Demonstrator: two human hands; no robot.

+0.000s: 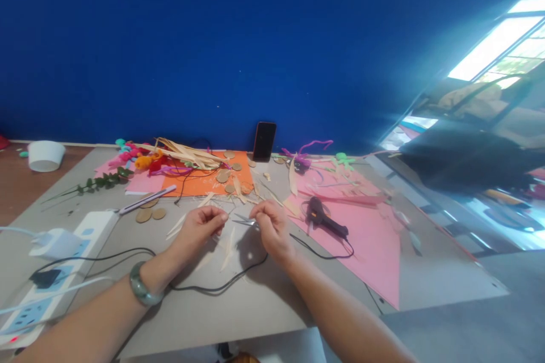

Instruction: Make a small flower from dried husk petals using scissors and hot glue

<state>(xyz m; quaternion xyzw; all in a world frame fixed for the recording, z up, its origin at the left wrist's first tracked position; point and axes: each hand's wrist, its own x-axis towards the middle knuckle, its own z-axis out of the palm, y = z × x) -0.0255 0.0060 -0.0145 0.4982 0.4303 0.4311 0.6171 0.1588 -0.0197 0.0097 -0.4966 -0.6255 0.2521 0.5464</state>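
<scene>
From my remote station, I observed the left hand (pixel 203 229) pinching a thin strand (pixel 231 211), the right hand (pixel 273 229) clamped on small scissors (pixel 243 220).

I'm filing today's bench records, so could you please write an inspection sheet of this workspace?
Surface: grey table, strewn with pale strips.
Work things: apparent scissors and a thin strand; black glue gun on pink paper.
Clutter: phone, orange sheet, green sprig, brown discs.
Grips: left grip pinched, apparently on the strand; right grip closed around the scissors.
Cables: black cable loops across the table; white cables by the power strip, its red light lit.
Surroundings: blue partition behind, bright windows right.
</scene>
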